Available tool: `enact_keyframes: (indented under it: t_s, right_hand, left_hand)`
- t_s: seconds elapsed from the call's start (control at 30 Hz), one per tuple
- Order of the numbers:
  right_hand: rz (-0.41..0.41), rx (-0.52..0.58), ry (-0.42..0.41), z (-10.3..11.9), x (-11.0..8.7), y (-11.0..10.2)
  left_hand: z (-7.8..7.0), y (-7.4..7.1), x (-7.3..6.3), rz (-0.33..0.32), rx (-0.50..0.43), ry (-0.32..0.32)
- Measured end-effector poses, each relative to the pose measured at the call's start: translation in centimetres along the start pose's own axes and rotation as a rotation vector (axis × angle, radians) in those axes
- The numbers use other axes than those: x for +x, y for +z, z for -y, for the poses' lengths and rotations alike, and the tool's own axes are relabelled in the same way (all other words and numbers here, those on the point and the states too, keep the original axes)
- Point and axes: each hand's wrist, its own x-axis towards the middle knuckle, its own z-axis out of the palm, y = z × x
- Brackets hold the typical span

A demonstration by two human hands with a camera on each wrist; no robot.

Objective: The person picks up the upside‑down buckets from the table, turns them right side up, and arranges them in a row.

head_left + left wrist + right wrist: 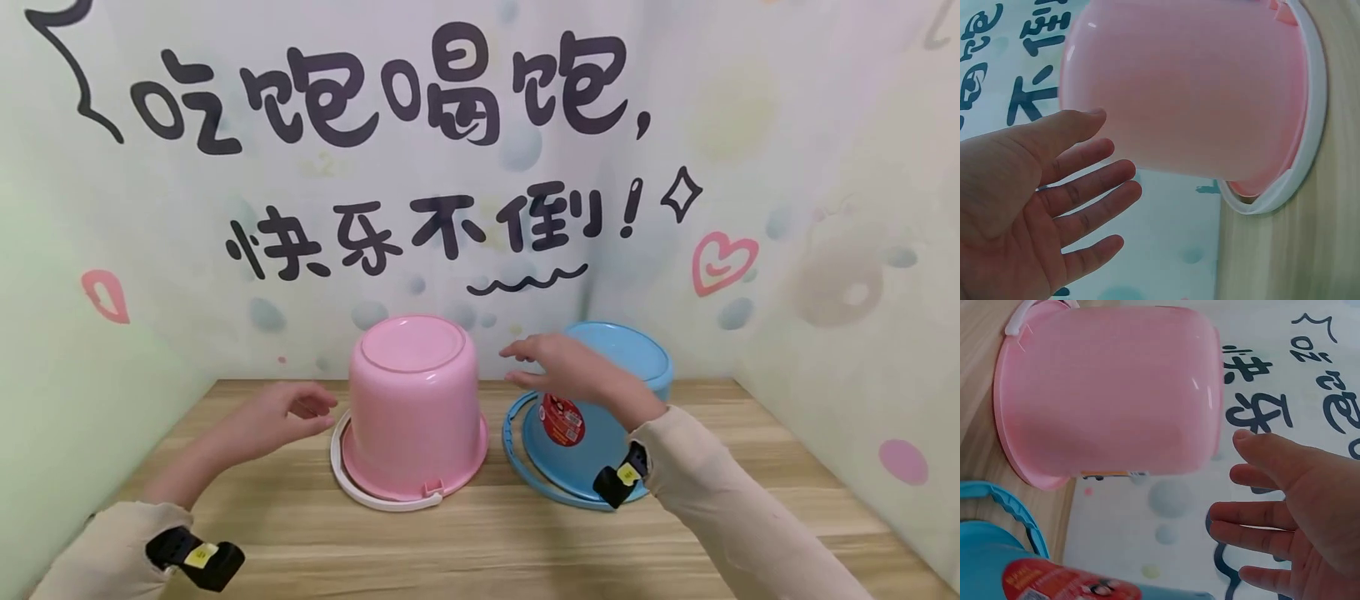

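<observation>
A pink bucket stands upside down on the table, its white handle lying round the rim. To its right is an upside-down blue bucket with a red label and a blue handle. My left hand hovers just left of the pink bucket, fingers loosely extended and apart from it, as the left wrist view also shows. Between the buckets, in front of the blue one, my right hand is raised with its fingers pointing toward the pink bucket. Nothing is held in either hand.
The wooden table meets a printed backdrop with black lettering behind the buckets. Pale walls close in at left and right. Each wrist wears a black strapped device, the left one low over the table.
</observation>
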Motion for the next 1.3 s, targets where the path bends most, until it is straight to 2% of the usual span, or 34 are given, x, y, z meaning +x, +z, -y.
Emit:
enact_keyframes:
  t_s: [0.2,0.3,0.47,0.57,0.77,1.0,1.3]
  right_hand:
    - [0.058,0.051,0.053,1.0,1.0,1.6]
    - [0.093,0.058,0.062,1.4,1.5,2.4]
    - [0.128,0.075,0.054,1.4,2.0,3.6]
    - [0.133,0.085,0.024,1.3,2.3,4.5]
    - [0.124,0.088,-0.057,0.9,3.3,6.3]
    - [0.196,0.091,-0.062,0.7,3.9,8.8]
    - [0.178,0.092,-0.045,0.2,4.1,10.9]
  left_hand:
    - [1.3,2.3,-0.4,0.024,-0.058,0.048]
    - [1.6,3.5,-0.4,0.053,-0.11,0.049]
    - [1.9,5.2,-0.1,0.083,-0.216,0.063]
    - [2.0,6.0,-0.2,0.1,-0.244,0.071]
    - [2.0,7.2,-0.4,0.12,-0.233,0.071]
    - [2.5,8.4,-0.4,0.139,-0.224,0.098]
    - [2.6,9.4,-0.3,0.168,-0.178,0.131]
